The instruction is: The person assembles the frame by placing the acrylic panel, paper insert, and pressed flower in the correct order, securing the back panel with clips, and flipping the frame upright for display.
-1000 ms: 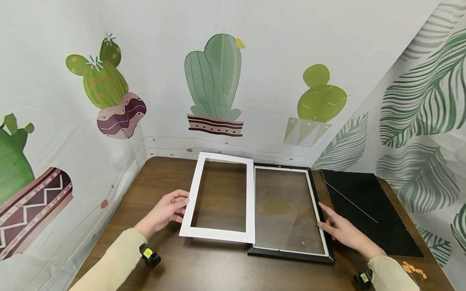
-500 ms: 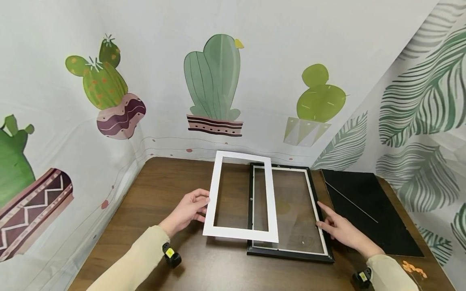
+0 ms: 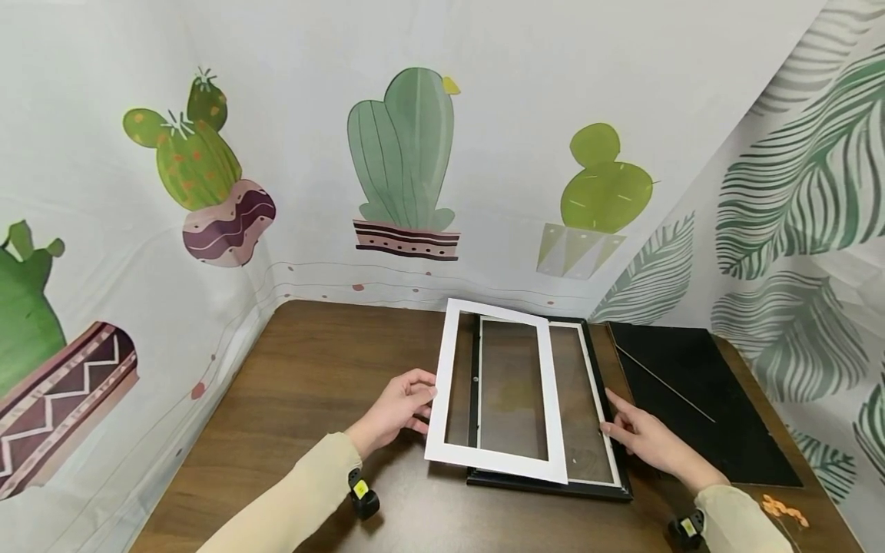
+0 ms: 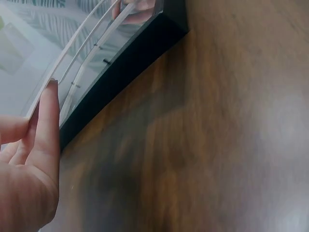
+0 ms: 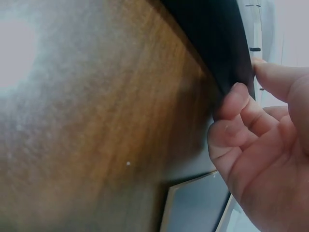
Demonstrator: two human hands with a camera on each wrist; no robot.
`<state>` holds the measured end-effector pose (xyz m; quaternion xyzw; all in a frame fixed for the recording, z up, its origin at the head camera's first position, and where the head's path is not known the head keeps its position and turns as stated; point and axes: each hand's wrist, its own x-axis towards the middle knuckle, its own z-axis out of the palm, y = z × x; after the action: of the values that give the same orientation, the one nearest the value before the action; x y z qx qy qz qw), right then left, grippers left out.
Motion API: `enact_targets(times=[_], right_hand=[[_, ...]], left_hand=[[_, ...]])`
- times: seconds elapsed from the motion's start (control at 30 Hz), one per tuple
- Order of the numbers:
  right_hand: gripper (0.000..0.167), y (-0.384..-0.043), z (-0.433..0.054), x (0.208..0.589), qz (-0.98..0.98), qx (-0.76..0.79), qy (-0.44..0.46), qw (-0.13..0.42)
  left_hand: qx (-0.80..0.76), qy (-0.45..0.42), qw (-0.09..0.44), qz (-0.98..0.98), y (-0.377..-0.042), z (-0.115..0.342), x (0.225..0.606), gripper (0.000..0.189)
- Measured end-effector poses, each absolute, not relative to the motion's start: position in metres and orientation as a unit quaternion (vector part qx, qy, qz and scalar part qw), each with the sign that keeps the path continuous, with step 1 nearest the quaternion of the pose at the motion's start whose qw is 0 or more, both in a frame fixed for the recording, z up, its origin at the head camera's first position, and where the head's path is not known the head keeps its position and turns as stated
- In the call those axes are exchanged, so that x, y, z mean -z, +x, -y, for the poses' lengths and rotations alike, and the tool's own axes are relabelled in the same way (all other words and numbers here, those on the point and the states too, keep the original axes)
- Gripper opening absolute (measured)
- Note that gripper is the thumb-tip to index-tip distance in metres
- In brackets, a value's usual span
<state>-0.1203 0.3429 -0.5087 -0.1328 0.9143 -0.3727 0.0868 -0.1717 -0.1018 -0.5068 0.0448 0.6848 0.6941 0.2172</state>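
My left hand [image 3: 396, 408] pinches the left edge of a white picture mat [image 3: 494, 462] between thumb and fingers. The mat is raised and overlaps a black picture frame [image 3: 553, 488], covering part of its left side. Through the mat's window a clear pane [image 3: 508, 407] shows inside the frame, with a pale inner lip. My right hand [image 3: 646, 439] holds the frame's right side. In the right wrist view the thumb lies on one face of that black edge [image 5: 212, 38] and curled fingertips on the other. In the left wrist view, the left hand [image 4: 34, 179] grips the mat's thin edge.
Right of the frame lies a black backing board [image 3: 726, 430] with a thin rod [image 3: 667, 384] on it. A small orange flower-like piece [image 3: 784, 509] is near the front right. Brown table [image 3: 332, 353] surface extends left. A cactus-print cloth [image 3: 512, 153] hangs behind.
My left hand has carried the white mat rightward, from beside the frame to over its left and middle part. The right hand keeps its place on the frame's right side.
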Motion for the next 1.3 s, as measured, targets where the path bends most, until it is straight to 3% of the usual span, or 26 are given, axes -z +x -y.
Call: enact_targets(times=[1.3], right_hand=[[0.06,-0.121,-0.341,0.514,-0.906,0.396,-0.11,0.101]], left_hand=[[-0.72,0.045,0.212,-0.659,-0.164,0.04,0.512,0.024]])
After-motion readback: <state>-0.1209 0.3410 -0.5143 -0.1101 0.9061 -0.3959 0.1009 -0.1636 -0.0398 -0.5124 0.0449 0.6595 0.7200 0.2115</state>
